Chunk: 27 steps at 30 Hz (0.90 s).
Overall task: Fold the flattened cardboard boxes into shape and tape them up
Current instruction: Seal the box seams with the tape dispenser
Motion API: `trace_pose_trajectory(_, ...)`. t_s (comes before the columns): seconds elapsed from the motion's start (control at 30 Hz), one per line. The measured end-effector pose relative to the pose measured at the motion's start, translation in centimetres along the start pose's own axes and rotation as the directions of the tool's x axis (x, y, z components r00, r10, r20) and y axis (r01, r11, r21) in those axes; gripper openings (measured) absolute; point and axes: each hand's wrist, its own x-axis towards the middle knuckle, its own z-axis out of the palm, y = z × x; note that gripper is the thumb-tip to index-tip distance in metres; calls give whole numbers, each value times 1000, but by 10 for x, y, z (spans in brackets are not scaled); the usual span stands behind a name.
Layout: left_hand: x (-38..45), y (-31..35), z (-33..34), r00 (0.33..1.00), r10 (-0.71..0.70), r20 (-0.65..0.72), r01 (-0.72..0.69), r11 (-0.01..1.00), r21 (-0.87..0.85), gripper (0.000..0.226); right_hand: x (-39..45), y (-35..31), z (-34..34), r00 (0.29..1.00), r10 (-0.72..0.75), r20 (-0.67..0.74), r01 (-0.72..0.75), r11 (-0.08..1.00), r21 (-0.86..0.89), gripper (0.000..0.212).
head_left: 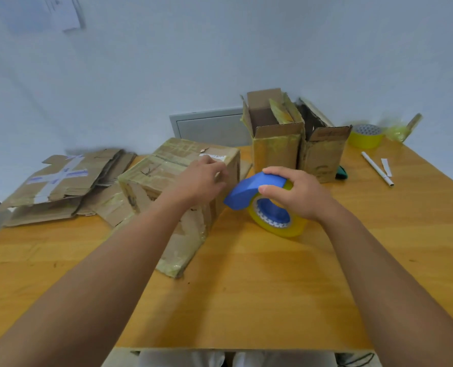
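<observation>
My right hand (297, 193) grips the smooth blue plastic tape dispenser (257, 190), its glossy yellow roll upright on the table (246, 287), nose pointing left toward the worn taped box (167, 178); my left hand (201, 178) rests there, grip unclear.

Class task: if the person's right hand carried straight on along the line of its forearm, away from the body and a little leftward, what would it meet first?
Probably the upright open box behind the tape dispenser the right hand grips; depth uncertain.

The table (246, 287) has a smooth wood-look top with low shine. The closed box (167, 176) is rough, torn matt cardboard under glossy tape strips. The dispenser (254, 192) is smooth blue plastic; its tape roll (281, 229) is glossy yellow
</observation>
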Motion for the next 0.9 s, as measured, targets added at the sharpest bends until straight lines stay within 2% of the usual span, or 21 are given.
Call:
trace_pose_trajectory(0.2, 1, -2, 3, 1000, -6, -30, 5, 1000, -8, 32, 23, -5, 16, 999, 18, -27, -18, 1000, -7, 63)
trace_pose_trajectory(0.37, -1, -2, 3, 999, 6, -44, -5, 1000, 20, 36, 24, -10, 28, 1000, -8, -19, 6, 993, -116, 64)
trace_pose_trajectory(0.53, -1, -2, 3, 1000, -2, -23, 2, 1000, 11, 49, 11, -3, 22, 997, 13, -76, -15, 1000, -27, 58)
trace_pose_trajectory(0.67, -1, -1, 4, 999, -36, -3, 36, 999, 39, 67, -1, 7, 16, 980, 47, -196, -28, 994, 101, 44)
trace_pose_trajectory(0.77, -1, -1, 4, 998, -61, -8, 61, 998, 18, 62, -10, 15, 13, 956, 72, -285, -26, 986, 163, 35)
trace_pose_trajectory(0.9, 0, 0, 3, 998, -63, -5, 63, 998, -6, 48, -15, 13, 12, 961, 28, -274, 6, 992, 124, 38)
